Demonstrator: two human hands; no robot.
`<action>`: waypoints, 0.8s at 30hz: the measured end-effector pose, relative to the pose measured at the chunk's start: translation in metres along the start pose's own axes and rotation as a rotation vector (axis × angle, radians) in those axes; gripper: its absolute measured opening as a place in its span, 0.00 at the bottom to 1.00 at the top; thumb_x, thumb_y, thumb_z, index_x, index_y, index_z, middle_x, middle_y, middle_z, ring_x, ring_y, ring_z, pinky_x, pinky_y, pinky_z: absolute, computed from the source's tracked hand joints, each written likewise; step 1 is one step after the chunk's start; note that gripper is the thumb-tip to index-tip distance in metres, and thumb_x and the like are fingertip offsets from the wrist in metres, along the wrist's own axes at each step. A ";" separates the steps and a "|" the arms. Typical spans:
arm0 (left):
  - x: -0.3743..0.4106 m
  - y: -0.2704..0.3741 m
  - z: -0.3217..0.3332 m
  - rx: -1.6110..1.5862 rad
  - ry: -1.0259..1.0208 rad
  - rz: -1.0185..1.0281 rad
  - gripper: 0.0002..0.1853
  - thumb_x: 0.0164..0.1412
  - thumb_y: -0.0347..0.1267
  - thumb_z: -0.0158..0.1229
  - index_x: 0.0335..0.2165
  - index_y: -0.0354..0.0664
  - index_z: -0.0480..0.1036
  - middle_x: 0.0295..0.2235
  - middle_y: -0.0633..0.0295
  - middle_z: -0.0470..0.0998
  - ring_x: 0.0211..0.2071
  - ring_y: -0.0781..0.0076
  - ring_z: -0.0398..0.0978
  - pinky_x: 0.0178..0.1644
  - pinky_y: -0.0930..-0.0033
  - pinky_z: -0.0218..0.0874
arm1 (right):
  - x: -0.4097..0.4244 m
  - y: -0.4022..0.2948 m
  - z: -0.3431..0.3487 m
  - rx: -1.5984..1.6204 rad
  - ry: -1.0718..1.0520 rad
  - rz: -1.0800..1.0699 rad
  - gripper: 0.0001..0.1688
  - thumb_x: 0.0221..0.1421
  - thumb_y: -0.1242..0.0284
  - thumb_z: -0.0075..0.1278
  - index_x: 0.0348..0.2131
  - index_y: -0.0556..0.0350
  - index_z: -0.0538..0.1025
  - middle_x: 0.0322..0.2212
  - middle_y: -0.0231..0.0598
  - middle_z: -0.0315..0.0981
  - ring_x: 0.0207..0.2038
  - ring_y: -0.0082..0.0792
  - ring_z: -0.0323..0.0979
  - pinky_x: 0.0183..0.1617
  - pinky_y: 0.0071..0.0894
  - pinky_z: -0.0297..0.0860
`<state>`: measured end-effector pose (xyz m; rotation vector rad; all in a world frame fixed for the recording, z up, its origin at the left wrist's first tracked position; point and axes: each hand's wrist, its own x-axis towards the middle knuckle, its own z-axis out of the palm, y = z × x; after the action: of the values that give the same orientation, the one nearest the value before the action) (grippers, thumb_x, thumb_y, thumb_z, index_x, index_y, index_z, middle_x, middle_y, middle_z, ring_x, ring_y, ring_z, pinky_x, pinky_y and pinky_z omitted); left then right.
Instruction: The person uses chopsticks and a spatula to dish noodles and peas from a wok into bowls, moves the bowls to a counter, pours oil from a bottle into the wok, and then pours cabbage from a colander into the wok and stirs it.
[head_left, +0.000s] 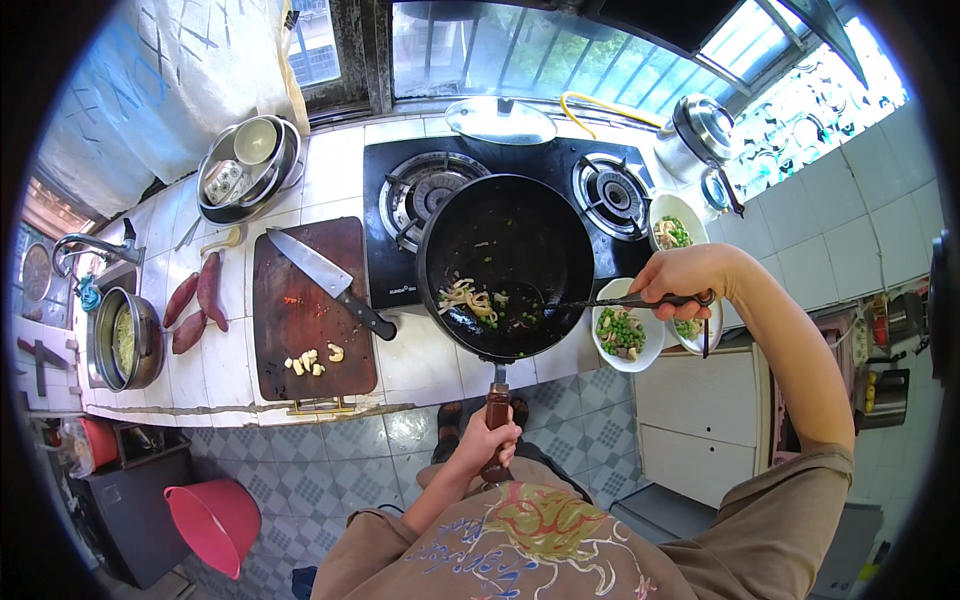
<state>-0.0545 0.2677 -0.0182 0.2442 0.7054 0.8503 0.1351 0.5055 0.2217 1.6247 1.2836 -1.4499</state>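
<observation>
My left hand (489, 439) grips the brown handle of a black wok (517, 247), which is held tilted over the front of the stove. Inside the wok lies a small heap of green peas and pale strips (471, 300). My right hand (679, 279) holds the dark handle of a cooking spatula (637, 301); its head is down in the wok, hard to make out against the black surface. Just under that handle stands a white bowl (652, 341) with peas and pale pieces. Two more white dishes with similar food, an upper plate (694, 214) and a lower one (712, 322), are partly behind my right hand.
A black two-burner gas stove (390, 277) has a glass lid (501, 124) behind it and a metal kettle (694, 135) at right. Leftward lie a cutting board (315, 300) with a kitchen knife (319, 266), sweet potatoes (210, 289), stacked bowls (251, 176) and a metal pot (142, 337).
</observation>
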 end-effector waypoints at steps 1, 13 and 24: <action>0.000 0.000 0.000 -0.004 -0.006 -0.003 0.11 0.49 0.23 0.53 0.27 0.43 0.57 0.12 0.67 0.61 0.09 0.79 0.61 0.14 0.74 0.56 | 0.002 0.003 -0.003 0.005 -0.012 0.003 0.22 0.52 0.78 0.35 0.48 0.60 0.64 0.14 0.30 0.61 0.08 0.17 0.53 0.09 0.20 0.53; -0.003 0.004 0.002 0.007 0.046 -0.035 0.13 0.48 0.22 0.54 0.29 0.43 0.57 0.12 0.66 0.60 0.08 0.79 0.59 0.13 0.74 0.54 | 0.011 0.010 -0.011 0.082 -0.101 -0.052 0.19 0.53 0.77 0.36 0.46 0.57 0.68 0.15 0.30 0.62 0.08 0.16 0.52 0.09 0.19 0.52; -0.027 0.042 -0.015 0.160 0.026 -0.115 0.11 0.49 0.21 0.51 0.27 0.42 0.56 0.12 0.67 0.60 0.09 0.80 0.59 0.12 0.75 0.54 | 0.094 0.039 -0.028 0.454 -0.402 -0.341 0.21 0.59 0.77 0.33 0.53 0.60 0.61 0.14 0.30 0.57 0.07 0.13 0.48 0.07 0.13 0.46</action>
<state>-0.1016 0.2734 0.0030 0.3328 0.8051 0.6896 0.1756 0.5412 0.1313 1.3054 1.0799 -2.2761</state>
